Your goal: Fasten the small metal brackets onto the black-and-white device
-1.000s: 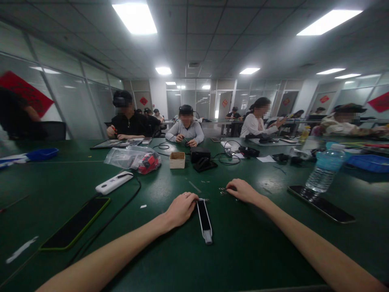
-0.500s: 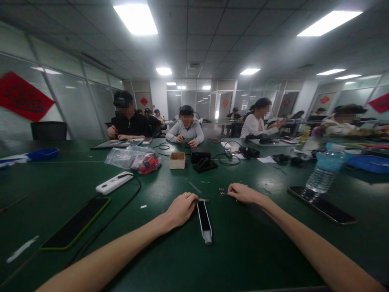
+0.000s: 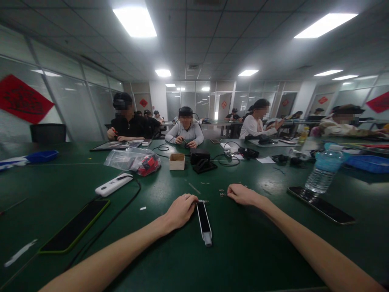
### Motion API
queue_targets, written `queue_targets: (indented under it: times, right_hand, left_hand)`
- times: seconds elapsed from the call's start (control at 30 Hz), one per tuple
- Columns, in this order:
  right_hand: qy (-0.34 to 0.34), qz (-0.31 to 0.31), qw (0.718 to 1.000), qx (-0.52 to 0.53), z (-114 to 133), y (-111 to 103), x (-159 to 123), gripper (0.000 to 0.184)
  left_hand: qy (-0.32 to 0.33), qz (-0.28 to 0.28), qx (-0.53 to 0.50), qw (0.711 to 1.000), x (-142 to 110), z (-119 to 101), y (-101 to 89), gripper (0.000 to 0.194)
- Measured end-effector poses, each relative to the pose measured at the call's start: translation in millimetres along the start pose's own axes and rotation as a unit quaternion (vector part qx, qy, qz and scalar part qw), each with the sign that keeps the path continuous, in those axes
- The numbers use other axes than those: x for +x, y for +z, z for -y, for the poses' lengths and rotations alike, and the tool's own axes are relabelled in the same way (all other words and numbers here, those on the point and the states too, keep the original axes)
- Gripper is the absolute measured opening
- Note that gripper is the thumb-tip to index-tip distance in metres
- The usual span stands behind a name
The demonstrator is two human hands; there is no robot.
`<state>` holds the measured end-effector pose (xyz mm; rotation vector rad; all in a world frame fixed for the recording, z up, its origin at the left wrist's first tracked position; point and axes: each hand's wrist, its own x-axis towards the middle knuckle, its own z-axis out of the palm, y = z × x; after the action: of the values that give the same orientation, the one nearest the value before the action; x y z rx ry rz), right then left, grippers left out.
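Straight ahead of us on the green tabletop (image 3: 249, 251) lies a slim black device (image 3: 204, 219) with white edging, its long axis running nearly twelve to six, its grey tip (image 3: 207, 239) pointing back just shy of six o'clock. Towards its eleven o'clock, our left hand (image 3: 182, 209) rests with fingers bunched at the far end; we cannot tell whether they grip it. Towards two o'clock, our right hand (image 3: 242, 194) keeps a narrow pinch beside small metal pieces (image 3: 222, 194); whether it holds one, we cannot tell.

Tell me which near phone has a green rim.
The left phone, near the white power strip: its rim is green, whereas the right phone, by the water bottle, shows no green.
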<state>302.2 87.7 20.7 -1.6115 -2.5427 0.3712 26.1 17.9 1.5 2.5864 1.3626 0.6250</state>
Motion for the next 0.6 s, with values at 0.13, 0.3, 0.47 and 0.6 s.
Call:
queue_targets:
  times: [0.13, 0.3, 0.47, 0.6]
  right_hand:
    - [-0.046, -0.064, 0.996, 0.052, 18.7, 3.8, -5.1, 0.014]
    - [-0.123, -0.084, 0.978, 0.143, 47.5, 17.1, -9.6, 0.015]
    - [-0.125, -0.098, 0.973, 0.168, 59.9, 28.4, -10.4, 0.015]
    - [-0.134, -0.100, 0.970, 0.179, 61.5, 30.3, -10.7, 0.016]
  left_hand:
    - [0.007, -0.002, 0.004, 1.000, -0.1, -0.4, -0.2, 0.021]
    - [0.016, -0.015, 0.012, 1.000, 0.6, 0.9, 2.1, 0.022]
    - [0.024, -0.018, 0.018, 0.999, 1.4, 4.5, 6.6, 0.019]
    - [0.029, -0.023, 0.025, 0.999, 1.5, 6.4, 9.1, 0.019]
